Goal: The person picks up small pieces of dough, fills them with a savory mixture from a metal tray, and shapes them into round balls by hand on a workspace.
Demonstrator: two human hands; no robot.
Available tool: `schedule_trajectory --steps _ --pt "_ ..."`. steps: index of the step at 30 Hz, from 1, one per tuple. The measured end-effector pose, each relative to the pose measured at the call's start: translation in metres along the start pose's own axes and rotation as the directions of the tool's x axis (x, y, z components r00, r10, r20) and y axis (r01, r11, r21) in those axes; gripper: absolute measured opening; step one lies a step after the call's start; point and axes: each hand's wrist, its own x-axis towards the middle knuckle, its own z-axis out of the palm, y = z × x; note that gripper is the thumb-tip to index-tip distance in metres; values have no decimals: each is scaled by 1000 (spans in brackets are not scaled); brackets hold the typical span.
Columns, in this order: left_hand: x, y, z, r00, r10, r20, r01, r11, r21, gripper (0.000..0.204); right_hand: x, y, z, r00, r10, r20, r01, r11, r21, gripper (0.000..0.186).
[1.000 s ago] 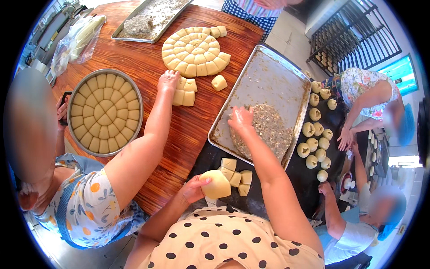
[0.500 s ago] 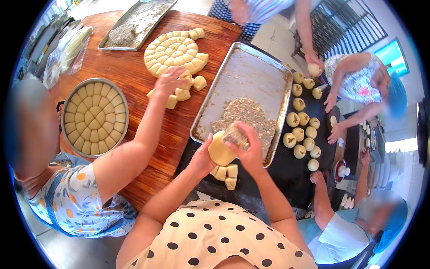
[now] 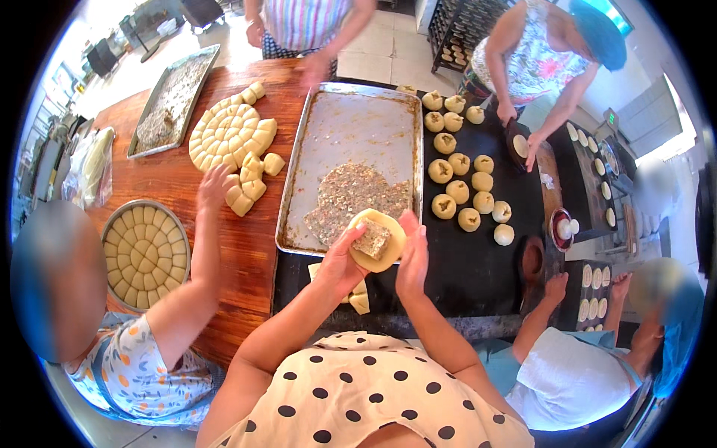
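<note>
My left hand (image 3: 338,263) holds a flattened round of dough (image 3: 396,233) from its left and lower edge. On the dough sits a block of crumbly, speckled filling (image 3: 373,239). My right hand (image 3: 411,255) is at the dough's right edge, fingers stretched out and empty; whether it touches the dough is hard to tell. Just beyond my hands, a metal tray (image 3: 358,112) bears a spread of the same filling (image 3: 351,196). Cut dough pieces (image 3: 359,299) lie below my left hand, partly hidden by it.
Rows of pleated dough balls (image 3: 441,171) stand on the black surface at right. On the wooden table at left are cut dough (image 3: 228,134), a round pan (image 3: 147,201) of dough pieces and another tray (image 3: 206,56). A co-worker's hand (image 3: 215,187) reaches across there; other people work around the table.
The filling has gone from my right hand onto the dough in my left. My right hand has opened. The view has turned, and the far-right co-worker now holds a dough round.
</note>
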Motion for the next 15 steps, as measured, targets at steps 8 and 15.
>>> schedule_trajectory --steps 8,15 --pt "11 -47 6 1000 29 -10 -28 991 131 37 -6 4 -17 986 81 -143 -79 997 23 39" --pt "10 -51 26 996 6 -90 17 968 250 32 -3 -18 -33 989 149 -21 -139 959 247 42"
